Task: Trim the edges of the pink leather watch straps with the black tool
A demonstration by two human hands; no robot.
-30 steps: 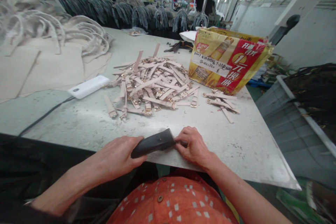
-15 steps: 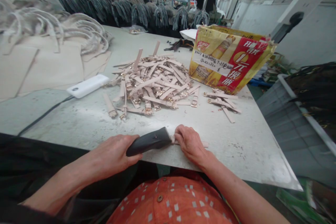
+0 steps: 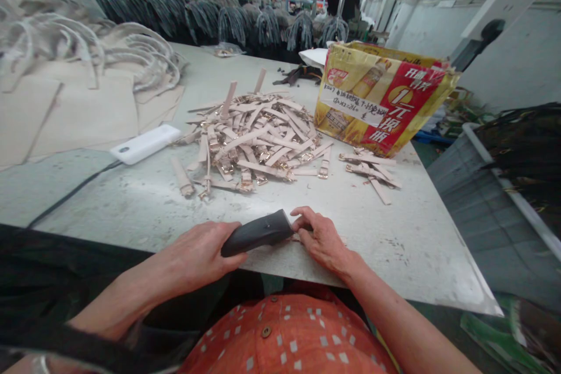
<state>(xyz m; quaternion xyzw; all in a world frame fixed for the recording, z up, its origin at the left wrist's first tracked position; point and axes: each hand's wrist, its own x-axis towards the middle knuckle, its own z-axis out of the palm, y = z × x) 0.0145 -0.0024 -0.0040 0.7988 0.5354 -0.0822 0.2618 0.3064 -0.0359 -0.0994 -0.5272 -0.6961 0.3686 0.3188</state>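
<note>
My left hand (image 3: 214,248) is wrapped round a dark grey hand-held tool (image 3: 258,235), whose wide end points right. I cannot make out what kind of tool it is. Right at that end, my right hand (image 3: 319,239) has its fingers bent over a small beige strap (image 3: 344,241) on the table, with the index finger a little raised. Most of this strap is hidden by the hand and the tool. Beyond my hands lies a heap of beige straps with gold buckles (image 3: 267,137). Several more buckled straps (image 3: 372,168) form a smaller pile at the right.
A yellow and red cardboard box (image 3: 381,99) stands at the back right of the pale table (image 3: 144,204). A white power bank (image 3: 146,143) with a black cable lies left of the heap. Beige panels with handles (image 3: 87,105) are stacked far left. A grey bin (image 3: 495,204) stands right.
My left hand and the tool have shifted slightly right, covering more of the strap. My right index finger has lifted and straightened somewhat. The heaps of straps lie as before.
</note>
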